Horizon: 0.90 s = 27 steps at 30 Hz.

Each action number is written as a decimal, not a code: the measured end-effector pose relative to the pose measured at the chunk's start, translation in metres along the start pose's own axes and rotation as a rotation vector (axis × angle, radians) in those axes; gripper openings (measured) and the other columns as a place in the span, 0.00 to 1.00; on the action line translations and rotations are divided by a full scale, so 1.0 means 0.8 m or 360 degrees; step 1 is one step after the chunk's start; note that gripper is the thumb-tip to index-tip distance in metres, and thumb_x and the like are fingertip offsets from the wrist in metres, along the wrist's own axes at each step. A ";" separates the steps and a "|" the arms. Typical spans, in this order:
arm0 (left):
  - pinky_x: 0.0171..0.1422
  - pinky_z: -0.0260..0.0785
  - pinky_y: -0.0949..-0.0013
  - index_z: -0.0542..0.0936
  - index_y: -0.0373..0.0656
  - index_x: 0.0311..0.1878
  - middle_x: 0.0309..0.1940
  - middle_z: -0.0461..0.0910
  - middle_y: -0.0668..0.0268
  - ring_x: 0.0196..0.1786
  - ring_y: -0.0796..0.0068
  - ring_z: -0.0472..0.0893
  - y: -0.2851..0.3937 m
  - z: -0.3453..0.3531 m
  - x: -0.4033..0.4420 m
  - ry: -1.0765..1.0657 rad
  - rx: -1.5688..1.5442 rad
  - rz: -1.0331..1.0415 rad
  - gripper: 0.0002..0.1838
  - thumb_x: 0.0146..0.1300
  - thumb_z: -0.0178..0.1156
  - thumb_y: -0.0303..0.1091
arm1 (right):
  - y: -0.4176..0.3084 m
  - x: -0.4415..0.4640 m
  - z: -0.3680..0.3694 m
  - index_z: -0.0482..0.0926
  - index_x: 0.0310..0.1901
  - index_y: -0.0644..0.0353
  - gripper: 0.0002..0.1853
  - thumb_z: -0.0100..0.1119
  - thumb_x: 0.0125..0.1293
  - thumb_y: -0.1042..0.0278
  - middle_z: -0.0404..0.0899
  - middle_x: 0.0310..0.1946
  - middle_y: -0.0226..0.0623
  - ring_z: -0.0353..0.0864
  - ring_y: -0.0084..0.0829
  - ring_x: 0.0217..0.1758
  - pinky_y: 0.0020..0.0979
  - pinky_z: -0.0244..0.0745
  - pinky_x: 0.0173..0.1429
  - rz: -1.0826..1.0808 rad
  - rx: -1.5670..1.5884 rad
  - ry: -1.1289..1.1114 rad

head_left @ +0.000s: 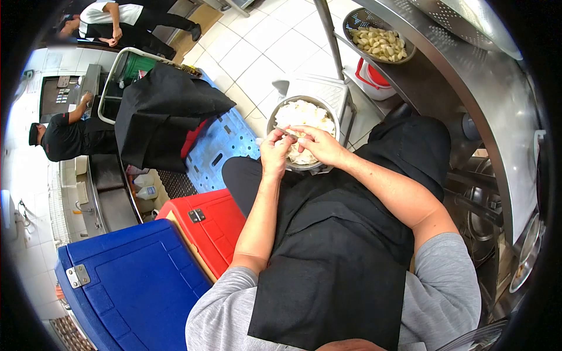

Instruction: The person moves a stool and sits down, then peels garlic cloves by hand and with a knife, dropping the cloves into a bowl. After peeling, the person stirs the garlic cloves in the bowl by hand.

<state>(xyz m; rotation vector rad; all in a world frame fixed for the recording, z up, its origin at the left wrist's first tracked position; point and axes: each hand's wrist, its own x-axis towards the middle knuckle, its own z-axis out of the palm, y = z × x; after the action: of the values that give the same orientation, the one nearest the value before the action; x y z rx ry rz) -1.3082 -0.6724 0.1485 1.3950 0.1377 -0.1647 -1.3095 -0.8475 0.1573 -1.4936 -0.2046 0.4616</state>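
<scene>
My left hand [274,153] and my right hand [321,145] meet over the near side of a round metal bowl [271,124]. Both are closed, with fingertips pinched together. A small dark sliver, perhaps a blade, shows between them; its shape and what else they hold are too small to make out. Whitish pieces [305,113], which look like garlic cloves or their skins, fill the bowl. It rests at the near end of a low whitish stool [319,86], between my knees.
A perforated colander [349,24] of pale peeled garlic cloves sits on the steel shelf at upper right. Beneath is a red-and-white bucket [374,82]. Blue [134,286] and red [213,225] boxes flank my left side. Beyond lies a blue pallet [225,137]. Two people stand at left.
</scene>
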 end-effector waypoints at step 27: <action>0.44 0.75 0.73 0.73 0.37 0.48 0.38 0.79 0.63 0.36 0.76 0.80 -0.006 -0.002 0.004 0.0018 -0.0273 0.0053 0.14 0.59 0.62 0.20 | 0.005 0.000 -0.001 0.67 0.67 0.56 0.22 0.44 0.73 0.71 0.71 0.28 0.22 0.62 0.11 0.21 0.14 0.57 0.21 0.0362 0.0785 -0.0006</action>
<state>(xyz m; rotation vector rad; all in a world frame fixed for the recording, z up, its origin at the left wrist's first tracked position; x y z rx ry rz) -1.3063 -0.6715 0.1428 1.2265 0.1351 -0.1144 -1.3098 -0.8483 0.1531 -1.0340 0.0770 0.6452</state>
